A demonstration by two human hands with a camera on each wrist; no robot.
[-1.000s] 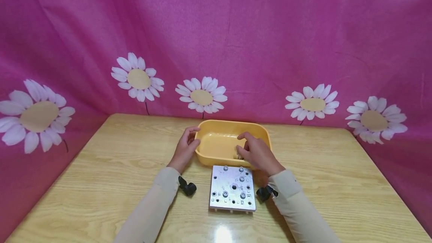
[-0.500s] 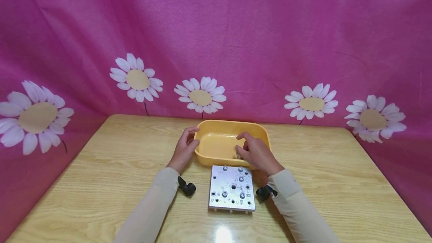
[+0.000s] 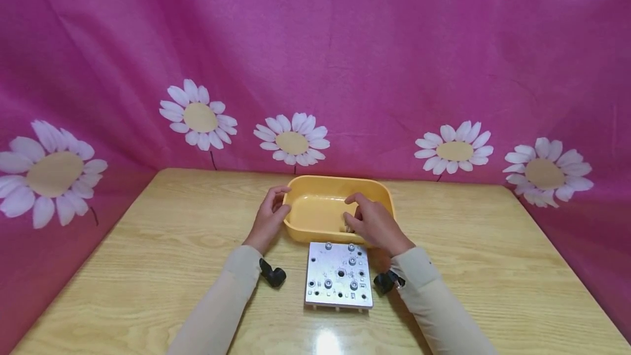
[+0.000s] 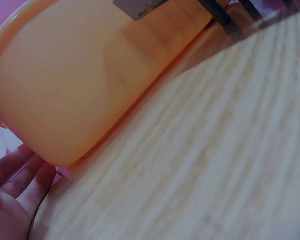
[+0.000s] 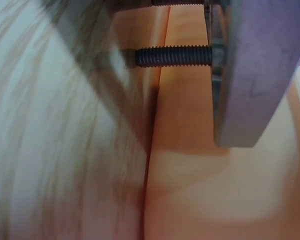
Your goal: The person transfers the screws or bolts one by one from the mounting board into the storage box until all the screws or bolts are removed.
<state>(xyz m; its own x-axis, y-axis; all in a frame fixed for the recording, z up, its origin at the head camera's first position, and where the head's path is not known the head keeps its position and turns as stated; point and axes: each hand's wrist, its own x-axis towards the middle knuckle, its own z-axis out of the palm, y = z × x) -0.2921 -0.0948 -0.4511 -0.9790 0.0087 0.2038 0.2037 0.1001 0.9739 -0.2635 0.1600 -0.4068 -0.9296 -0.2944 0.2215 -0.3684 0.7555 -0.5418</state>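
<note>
A yellow plastic basin (image 3: 315, 212) stands on the table. At its left end, my left hand (image 3: 268, 218) touches the wall and rim with relaxed fingers, which the left wrist view shows against the outside. My right hand (image 3: 377, 223) reaches into the right part of the basin, thumb and index finger apart. Small metal pieces (image 3: 348, 227) lie below the thumb, partly hidden; their kind is unclear. In front of the basin is a square metal plate (image 3: 340, 275) with several holes and socket-head screws. A threaded screw shank (image 5: 175, 56) sticks out under the plate in the right wrist view.
A wooden table (image 3: 172, 267) carries everything. Behind it hangs a pink cloth (image 3: 365, 59) printed with daisies. Black wrist cameras (image 3: 273, 274) are strapped near both cuffs, on either side of the plate. The plate's far edge is close to the basin's front wall.
</note>
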